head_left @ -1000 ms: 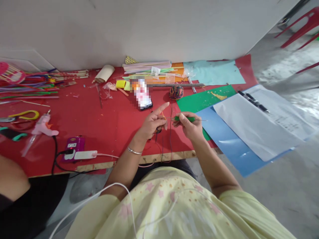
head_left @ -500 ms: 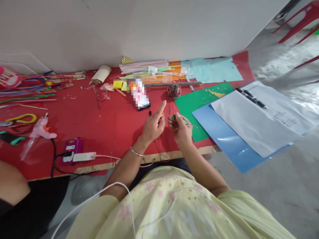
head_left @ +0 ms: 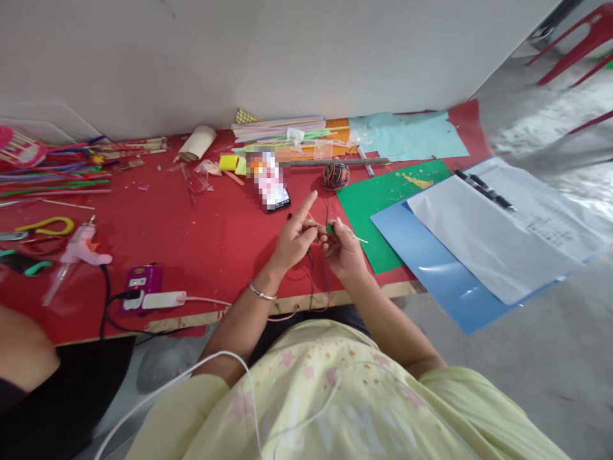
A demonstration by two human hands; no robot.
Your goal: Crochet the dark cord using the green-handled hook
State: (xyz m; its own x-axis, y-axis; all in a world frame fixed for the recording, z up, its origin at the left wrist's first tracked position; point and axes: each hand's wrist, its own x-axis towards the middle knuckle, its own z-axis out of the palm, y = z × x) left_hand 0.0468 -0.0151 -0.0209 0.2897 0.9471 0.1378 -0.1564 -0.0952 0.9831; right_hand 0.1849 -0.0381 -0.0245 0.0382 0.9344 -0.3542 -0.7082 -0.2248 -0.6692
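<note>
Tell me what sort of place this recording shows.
Probably a handicraft workspace: a red-covered table holds a pink glue gun, a multicoloured yarn ball and a pile of coloured craft stems.

Shirt lettering (head_left: pixel 349 431) is unclear; paper writing (head_left: pixel 548 233) is illegible.

We count one green-handled tool (head_left: pixel 330 228) in our right fingers (head_left: pixel 338 226) and one orange strand (head_left: pixel 309 216) at our left fingers (head_left: pixel 308 203). Beyond our fingers lie one yarn ball (head_left: pixel 335 176), one phone (head_left: pixel 278 199) and one marker (head_left: pixel 366 161). Right of them we have two pens (head_left: pixel 485 190), one green sheet (head_left: pixel 383 201) and one blue folder (head_left: pixel 443 268); well left, one cardboard tube (head_left: pixel 198 142), one glue gun (head_left: pixel 80 245) and one purple socket box (head_left: pixel 154 278).
</note>
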